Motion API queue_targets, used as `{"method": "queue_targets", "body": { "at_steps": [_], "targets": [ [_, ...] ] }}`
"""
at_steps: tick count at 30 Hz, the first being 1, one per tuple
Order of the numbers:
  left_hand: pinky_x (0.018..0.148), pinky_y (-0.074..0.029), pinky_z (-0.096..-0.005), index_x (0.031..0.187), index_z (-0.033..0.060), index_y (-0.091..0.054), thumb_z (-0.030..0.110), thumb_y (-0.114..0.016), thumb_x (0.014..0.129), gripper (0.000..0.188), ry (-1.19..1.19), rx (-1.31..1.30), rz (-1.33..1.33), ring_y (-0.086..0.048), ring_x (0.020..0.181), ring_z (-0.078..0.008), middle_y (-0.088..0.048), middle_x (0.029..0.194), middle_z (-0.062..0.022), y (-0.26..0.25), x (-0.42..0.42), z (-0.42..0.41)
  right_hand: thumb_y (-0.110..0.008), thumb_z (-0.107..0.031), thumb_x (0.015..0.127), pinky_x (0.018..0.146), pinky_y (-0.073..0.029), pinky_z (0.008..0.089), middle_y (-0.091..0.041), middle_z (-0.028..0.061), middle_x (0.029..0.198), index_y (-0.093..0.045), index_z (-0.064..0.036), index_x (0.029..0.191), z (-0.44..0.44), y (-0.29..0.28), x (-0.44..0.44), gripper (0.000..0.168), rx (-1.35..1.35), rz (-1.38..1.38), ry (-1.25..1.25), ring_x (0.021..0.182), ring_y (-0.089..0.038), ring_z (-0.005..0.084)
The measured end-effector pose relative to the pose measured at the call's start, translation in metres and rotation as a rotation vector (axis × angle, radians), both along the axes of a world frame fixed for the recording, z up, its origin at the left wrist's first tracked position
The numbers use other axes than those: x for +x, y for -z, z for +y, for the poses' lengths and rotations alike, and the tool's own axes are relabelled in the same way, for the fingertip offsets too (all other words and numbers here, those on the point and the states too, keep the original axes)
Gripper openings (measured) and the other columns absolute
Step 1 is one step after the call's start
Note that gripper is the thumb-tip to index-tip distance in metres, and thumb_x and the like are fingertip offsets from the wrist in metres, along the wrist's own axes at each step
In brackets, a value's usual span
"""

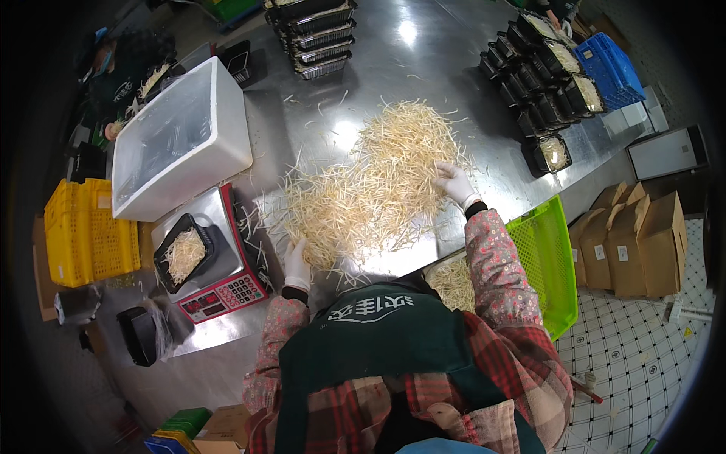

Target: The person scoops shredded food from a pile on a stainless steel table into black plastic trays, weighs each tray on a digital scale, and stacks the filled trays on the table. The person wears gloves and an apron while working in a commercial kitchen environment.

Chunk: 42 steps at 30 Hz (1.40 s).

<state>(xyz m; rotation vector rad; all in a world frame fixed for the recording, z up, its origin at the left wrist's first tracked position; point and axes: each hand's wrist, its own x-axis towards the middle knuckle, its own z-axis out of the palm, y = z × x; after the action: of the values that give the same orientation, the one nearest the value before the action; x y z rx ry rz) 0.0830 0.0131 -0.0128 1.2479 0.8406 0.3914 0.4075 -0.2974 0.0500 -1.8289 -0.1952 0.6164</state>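
A loose heap of bean sprouts (385, 181) lies spread on the stainless steel table (317, 127). My left hand (297, 265), in a white glove, touches the heap's lower left edge; its fingertips are partly hidden by sprouts, so its hold cannot be told. At the heap's right edge is my right hand (454, 181), also white-gloved, its fingers against the sprouts; whether they pinch any is unclear. Left of my left hand stands a red-framed digital scale (224, 295), bearing a black plastic tray (209, 241) with sprouts (185, 255) inside.
A white foam box (232, 130) stands behind the scale. Stacked black trays (320, 42) stand at the back, more filled trays (553, 153) at the right. Empty black trays (136, 336) lie at lower left. A green basket (544, 261) stands beside my right arm. People work at both far corners.
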Motion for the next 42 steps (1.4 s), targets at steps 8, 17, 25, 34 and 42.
{"method": "queue_targets", "body": {
  "at_steps": [8, 17, 25, 34, 42],
  "targets": [
    [0.078, -0.053, -0.0334, 0.123, 0.0038, -0.057, 0.013, -0.058, 0.094, 0.03, -0.028, -0.259, -0.037, -0.061, 0.098, -0.0202, -0.062, 0.111, -0.0082, 0.009, 0.006, 0.003, -0.071, -0.02, 0.086, 0.098, -0.047, 0.0339, -0.059, 0.0178, 0.129, -0.051, 0.001, 0.136, -0.024, 0.025, 0.0, 0.058, -0.068, -0.168, 0.213, 0.115, -0.059, 0.0266],
    [0.075, -0.054, -0.0341, 0.124, 0.0054, -0.055, 0.013, -0.06, 0.093, 0.032, 0.053, 0.014, -0.049, -0.062, 0.095, -0.02, -0.062, 0.108, -0.0065, 0.036, -0.005, 0.007, -0.078, -0.024, 0.077, 0.092, -0.05, 0.0345, -0.064, 0.0228, 0.119, -0.054, -0.001, 0.134, 0.003, 0.017, -0.012, 0.066, -0.346, -0.282, 0.105, 0.106, -0.064, 0.031],
    [0.081, -0.05, -0.0384, 0.125, 0.0082, -0.056, 0.021, -0.064, 0.091, 0.037, -0.121, -0.397, 0.046, -0.059, 0.102, -0.022, -0.057, 0.121, -0.0079, -0.012, 0.017, 0.001, -0.077, -0.04, 0.078, 0.102, -0.044, 0.0408, -0.05, 0.0242, 0.139, -0.049, -0.001, 0.137, 0.037, 0.005, -0.021, 0.076, -0.431, -0.532, -0.053, 0.126, -0.05, 0.0314],
    [0.084, -0.052, -0.0343, 0.126, -0.0017, -0.055, 0.017, -0.072, 0.087, 0.047, -0.081, -0.404, -0.044, -0.062, 0.1, -0.0211, -0.063, 0.115, -0.0101, -0.076, 0.104, -0.054, -0.074, -0.027, 0.082, 0.107, -0.039, 0.0354, -0.055, 0.0209, 0.134, -0.058, -0.003, 0.13, 0.15, 0.008, -0.123, 0.055, -0.056, -0.179, -0.162, 0.125, -0.052, 0.0308],
    [0.079, -0.055, -0.0336, 0.122, 0.0002, -0.058, 0.005, -0.069, 0.085, 0.039, -0.012, -0.414, -0.078, -0.065, 0.094, -0.0218, -0.066, 0.111, -0.0095, -0.047, 0.051, -0.005, -0.072, -0.029, 0.085, 0.101, -0.045, 0.036, -0.059, 0.0188, 0.129, -0.056, -0.004, 0.132, 0.108, -0.003, -0.072, 0.055, 0.006, -0.13, -0.158, 0.12, -0.056, 0.0264]
  ]
}}
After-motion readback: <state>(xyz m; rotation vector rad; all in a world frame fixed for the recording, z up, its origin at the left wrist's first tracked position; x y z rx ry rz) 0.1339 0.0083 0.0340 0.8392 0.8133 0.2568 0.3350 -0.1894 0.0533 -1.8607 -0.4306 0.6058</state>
